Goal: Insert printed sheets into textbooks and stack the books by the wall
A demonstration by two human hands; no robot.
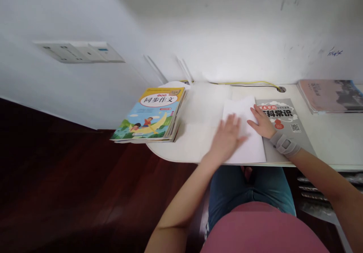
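Hands both open, as I see from my end: left hand (227, 137) blurred over the white paper (249, 149), contact unclear; right hand (263, 123) spread on the paper's right edge, grey band (284, 144) at the wrist. Paper lies at the counter's (337, 137) near edge, just beside a grey book (299, 137) under the right wrist. Farther out I get a book stack (153, 113) left, pinkish books (330, 96) right, yellow cable (249, 81) along the wall (227, 45).

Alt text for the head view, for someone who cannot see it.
A person's left hand, blurred, and right hand are spread over white paper on a white desk. A grey book shows at the paper's right edge. A book stack sits to the left, pink-covered booklets to the right.
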